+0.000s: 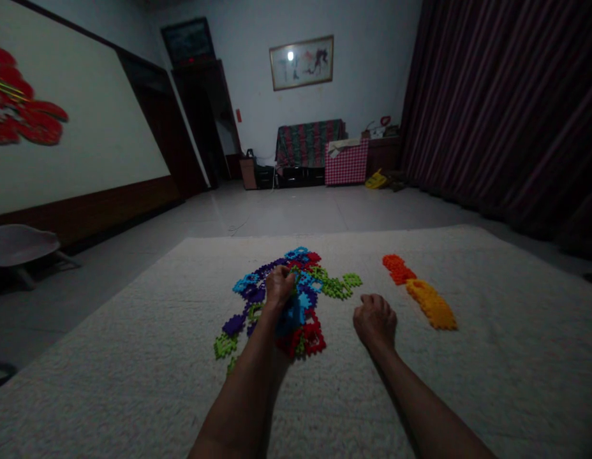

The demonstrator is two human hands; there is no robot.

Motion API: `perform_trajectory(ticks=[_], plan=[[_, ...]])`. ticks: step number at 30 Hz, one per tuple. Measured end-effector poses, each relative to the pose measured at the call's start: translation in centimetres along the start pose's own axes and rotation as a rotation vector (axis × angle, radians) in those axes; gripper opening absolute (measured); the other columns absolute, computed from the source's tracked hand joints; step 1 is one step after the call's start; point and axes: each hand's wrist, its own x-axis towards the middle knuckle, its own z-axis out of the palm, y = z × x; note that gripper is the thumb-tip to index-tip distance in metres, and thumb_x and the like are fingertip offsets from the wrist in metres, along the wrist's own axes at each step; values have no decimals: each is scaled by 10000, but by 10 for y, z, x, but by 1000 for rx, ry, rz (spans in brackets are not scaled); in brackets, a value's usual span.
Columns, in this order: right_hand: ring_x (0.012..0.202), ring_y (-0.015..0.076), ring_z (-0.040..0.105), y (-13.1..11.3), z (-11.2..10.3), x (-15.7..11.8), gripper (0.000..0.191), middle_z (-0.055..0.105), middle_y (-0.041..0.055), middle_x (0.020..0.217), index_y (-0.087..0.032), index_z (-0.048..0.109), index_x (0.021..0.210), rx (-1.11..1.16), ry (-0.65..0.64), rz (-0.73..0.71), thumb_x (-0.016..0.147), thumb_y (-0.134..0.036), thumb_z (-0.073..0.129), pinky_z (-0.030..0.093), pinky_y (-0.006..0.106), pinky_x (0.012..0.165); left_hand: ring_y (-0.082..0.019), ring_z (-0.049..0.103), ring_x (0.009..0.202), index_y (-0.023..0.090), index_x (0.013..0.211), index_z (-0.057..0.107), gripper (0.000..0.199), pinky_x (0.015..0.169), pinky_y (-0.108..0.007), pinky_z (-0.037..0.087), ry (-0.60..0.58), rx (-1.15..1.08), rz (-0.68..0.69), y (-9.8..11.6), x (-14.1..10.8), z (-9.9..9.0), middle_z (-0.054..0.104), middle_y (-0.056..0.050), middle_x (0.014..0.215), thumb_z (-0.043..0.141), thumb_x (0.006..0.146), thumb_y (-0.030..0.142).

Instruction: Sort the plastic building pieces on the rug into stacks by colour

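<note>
My left hand (pixel 279 287) is over a loose pile of flat interlocking plastic pieces with toothed edges. Its fingers are pinched together, and a bit of a green toothed piece (pixel 295 276) shows at the fingertips. Purple pieces (pixel 235 325), light blue pieces (pixel 247 282), red pieces (pixel 314 336) and green pieces (pixel 337 288) lie around and under that hand, some overlapping. My right hand (pixel 375 320) rests on the pale mat (pixel 334 395), fingers curled in, with nothing visible in it. Beyond it to the right lie a row of orange pieces (pixel 399 269) and a row of yellow pieces (pixel 430 305).
The mat lies on a tiled floor (pixel 325 210). At left stands a low stool (pixel 21 245). A dark curtain (pixel 487 108) hangs along the right side. By the far wall are a cloth-covered item (pixel 309 143), a checkered cloth (pixel 347 164) and a yellow bag (pixel 376 180).
</note>
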Motion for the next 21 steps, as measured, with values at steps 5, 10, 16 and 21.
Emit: perform_trajectory(ticks=[5,10,16,21], plan=[[1023,250,530,1,2,-1,267,621,108,1083,-168,645,1085,15,38,-12,858,-152,506,324,351,827,-167,668,828,183,859,702,98,770,-249,462,-64,-66,38,28,0,31,745,-36,858,637,799,226],[1013,253,532,1,0,-1,259,627,114,1067,-162,651,1072,26,39,-16,858,-149,505,322,357,824,-189,671,838,167,891,694,131,785,-271,464,-103,15,18,18,1,32,739,-65,864,591,831,221],[1025,253,527,1,2,-2,251,624,113,1063,-161,648,1065,45,53,-17,853,-152,513,322,361,842,-200,673,792,160,899,692,152,742,-282,485,-30,-81,-58,-3,2,17,725,-60,798,585,829,243],[1023,243,523,1,0,-1,245,619,104,1054,-170,647,1058,42,40,-10,857,-145,509,317,350,836,-172,684,688,167,914,690,188,663,-254,504,40,-269,-108,10,12,21,720,-42,766,595,822,301]])
